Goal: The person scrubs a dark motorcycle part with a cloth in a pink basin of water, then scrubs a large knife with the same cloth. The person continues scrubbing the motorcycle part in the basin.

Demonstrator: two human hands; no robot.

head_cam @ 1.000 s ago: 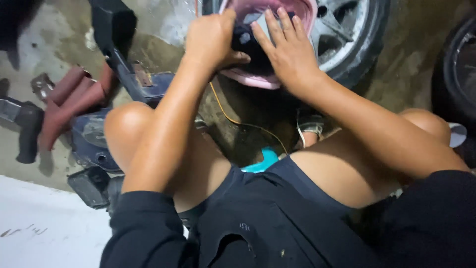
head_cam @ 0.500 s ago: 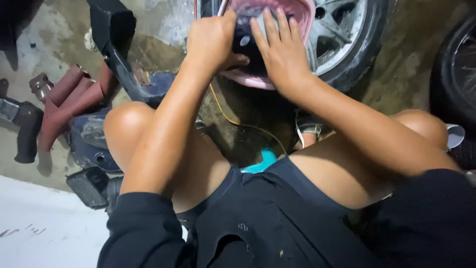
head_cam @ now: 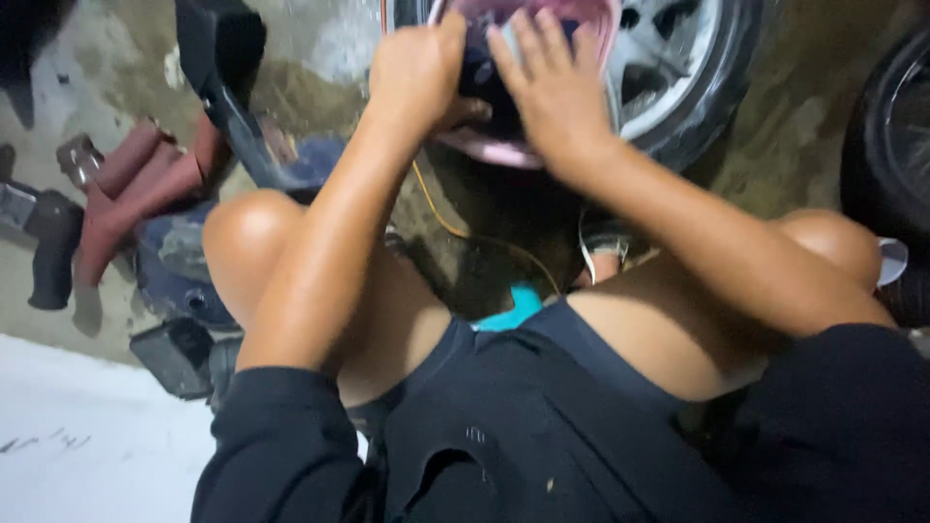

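I squat on the floor with both arms stretched forward. My left hand (head_cam: pixel 418 70) is clenched on the left side of a dark cloth (head_cam: pixel 481 73) inside a pink basin (head_cam: pixel 523 145). My right hand (head_cam: pixel 547 87) lies flat, fingers spread, pressing on the same cloth. The basin sits against a car wheel with a silver rim (head_cam: pixel 668 68). Most of the cloth is hidden under my hands.
Dark red and blue-grey tools (head_cam: pixel 145 184) lie on the wet concrete floor at the left, with a black upright part (head_cam: pixel 218 44) behind them. A thin yellow cord (head_cam: pixel 436 208) runs under my arm. Another tyre (head_cam: pixel 896 155) stands at the right edge. A turquoise object (head_cam: pixel 513 308) shows between my legs.
Both hands have shifted slightly up and away on the cloth in the basin. The view has tipped a little; nothing else moved.
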